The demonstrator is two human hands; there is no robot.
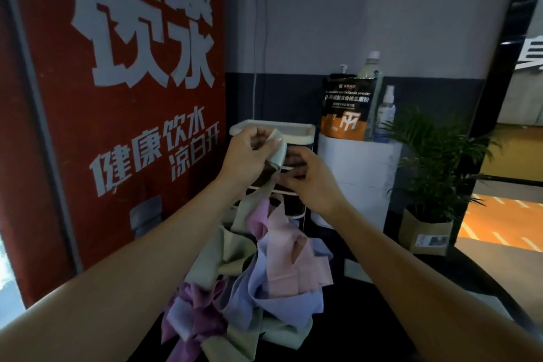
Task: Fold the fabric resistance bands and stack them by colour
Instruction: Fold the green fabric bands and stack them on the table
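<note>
While the pile of bands [252, 282] lies on the dark table at six o'clock, the green band [276, 153] hangs lengthwise from the left hand [249, 156], pinched at twelve; the right hand [305, 176] grips it just beside, equally near.

Dark table [367, 317]: jumbled pile of bands [258, 282] on top

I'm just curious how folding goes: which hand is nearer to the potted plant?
Right. The right hand is nearer the potted plant, which stands off to its right. The left hand, gripping the green band, is further left, beyond the right hand.
</note>
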